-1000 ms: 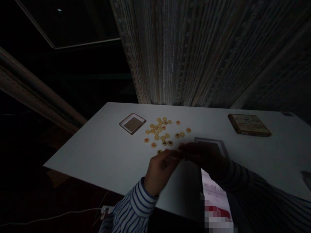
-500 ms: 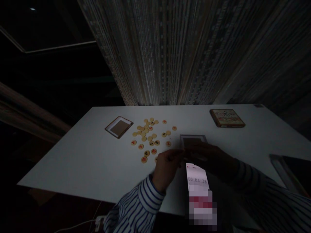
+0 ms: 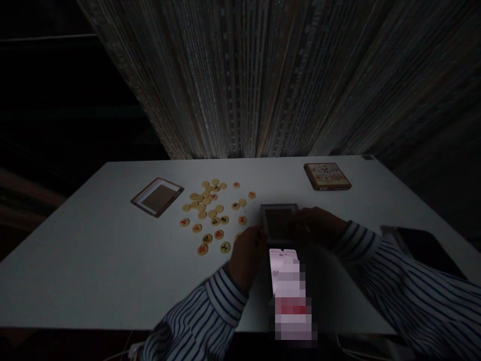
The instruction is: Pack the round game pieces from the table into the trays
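A shallow open box (image 3: 278, 223) with a pale rim and a brown bottom lies between my two hands. My left hand (image 3: 245, 256) has its fingers curled at the box's left edge. At the right edge, my right hand (image 3: 318, 227) grips with bent fingers; the fingertips are dark and partly hidden. Left of the box, several round Chinese chess pieces (image 3: 202, 214) are scattered, some showing red or black characters and others plain side up. Close to my left hand lies a piece with a black character (image 3: 225, 247).
A second shallow tray (image 3: 174, 190) with a brown rim is at the left on the white table (image 3: 93, 260). A flat box with a printed lid (image 3: 327, 175) lies back right. A lit phone (image 3: 284, 265) is between my forearms. A dark flat object (image 3: 426, 245) lies at right.
My right hand has moved off the top of the shallow box to its right edge, uncovering the brown bottom. The camera has turned, so everything on the table appears further left.
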`<state>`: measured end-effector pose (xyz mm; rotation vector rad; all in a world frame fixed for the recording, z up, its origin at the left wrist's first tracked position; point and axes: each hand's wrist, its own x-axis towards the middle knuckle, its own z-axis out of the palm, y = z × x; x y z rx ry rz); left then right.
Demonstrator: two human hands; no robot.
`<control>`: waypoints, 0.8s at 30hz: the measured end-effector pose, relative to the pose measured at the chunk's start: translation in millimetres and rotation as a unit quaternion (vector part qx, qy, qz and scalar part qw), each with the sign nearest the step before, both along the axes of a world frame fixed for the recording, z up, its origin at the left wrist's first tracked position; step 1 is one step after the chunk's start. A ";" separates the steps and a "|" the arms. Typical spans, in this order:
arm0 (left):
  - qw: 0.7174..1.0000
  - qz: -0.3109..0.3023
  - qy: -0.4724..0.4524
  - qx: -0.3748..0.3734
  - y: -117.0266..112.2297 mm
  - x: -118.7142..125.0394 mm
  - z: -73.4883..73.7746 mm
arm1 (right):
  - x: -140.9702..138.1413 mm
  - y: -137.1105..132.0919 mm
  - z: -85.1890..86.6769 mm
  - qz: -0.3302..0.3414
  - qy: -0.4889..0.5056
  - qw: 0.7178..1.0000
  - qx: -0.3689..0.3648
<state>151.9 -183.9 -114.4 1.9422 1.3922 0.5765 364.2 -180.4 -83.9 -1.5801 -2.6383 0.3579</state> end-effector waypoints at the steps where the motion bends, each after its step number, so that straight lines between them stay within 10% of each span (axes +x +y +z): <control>1: 1.000 0.001 0.005 -0.004 0.1 1.0 -0.3 | -1.4 0.6 -0.5 0.013 -0.013 1.000 -0.008; 24: 1.000 -0.008 0.001 -0.011 -0.3 2.2 0.3 | -4.1 8.2 -3.1 0.087 -0.099 0.990 -0.044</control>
